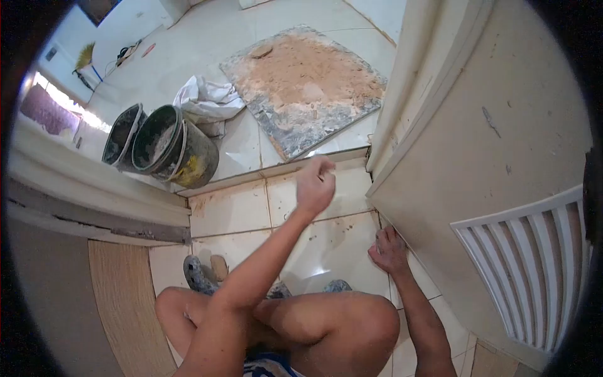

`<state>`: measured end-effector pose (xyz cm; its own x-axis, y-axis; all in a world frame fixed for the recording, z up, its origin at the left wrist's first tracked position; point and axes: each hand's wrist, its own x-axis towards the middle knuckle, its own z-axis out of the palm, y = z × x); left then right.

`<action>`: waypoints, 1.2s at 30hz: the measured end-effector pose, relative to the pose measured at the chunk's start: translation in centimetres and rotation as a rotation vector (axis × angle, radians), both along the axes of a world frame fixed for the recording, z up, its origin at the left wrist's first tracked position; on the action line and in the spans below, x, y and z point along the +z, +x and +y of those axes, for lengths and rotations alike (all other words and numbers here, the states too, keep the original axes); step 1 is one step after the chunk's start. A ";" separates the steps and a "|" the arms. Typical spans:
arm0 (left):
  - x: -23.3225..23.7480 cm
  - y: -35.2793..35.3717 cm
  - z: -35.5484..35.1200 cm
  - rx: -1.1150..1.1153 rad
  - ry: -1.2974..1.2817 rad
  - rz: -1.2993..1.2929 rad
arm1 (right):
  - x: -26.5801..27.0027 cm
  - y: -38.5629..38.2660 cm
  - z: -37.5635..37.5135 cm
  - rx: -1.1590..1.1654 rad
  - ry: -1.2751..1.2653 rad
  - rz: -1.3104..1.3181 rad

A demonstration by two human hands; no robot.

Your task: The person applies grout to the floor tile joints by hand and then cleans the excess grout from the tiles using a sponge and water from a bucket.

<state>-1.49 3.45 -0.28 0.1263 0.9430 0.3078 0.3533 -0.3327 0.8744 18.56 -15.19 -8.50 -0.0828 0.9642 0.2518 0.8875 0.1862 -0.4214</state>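
Observation:
My left hand (pixel 316 185) hovers over the pale floor tiles (pixel 235 207), just in front of the low step (pixel 229 179). Its fingers are curled in, and I cannot see whether anything small is inside them. Down on the floor at the foot of the door (pixel 465 138), my right hand (pixel 389 250) has bent, closed fingers near the tile joint. What lies under those fingers, if anything, is hidden. Dirt specks and brownish smears mark the tiles between the two hands.
Beyond the step lies a grey board (pixel 301 129) spread with reddish-brown powder (pixel 314 72). Left of it are a crumpled white sack (pixel 207 99), a dark bucket (pixel 120 135) and a paint-stained bucket (pixel 198 160). The door's white vent (pixel 521 264) is at right; a broom (pixel 85 56) stands far back.

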 end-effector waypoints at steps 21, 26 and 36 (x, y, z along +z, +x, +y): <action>0.1 2.0 29.6 -0.161 0.112 0.822 | -0.2 0.5 -0.2 0.001 -0.120 0.050; 2.8 -0.6 25.6 -0.389 -0.102 0.461 | 0.1 0.1 0.1 -0.011 -0.039 0.043; -0.3 -6.9 9.4 -0.147 -0.039 0.478 | 0.2 0.4 0.2 0.001 -0.122 0.086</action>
<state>-8.39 12.86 -0.56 0.3772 0.9143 0.1479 0.6692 -0.3795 0.6389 18.96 -14.99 -8.33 -0.0668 0.9881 0.1386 0.8471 0.1296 -0.5153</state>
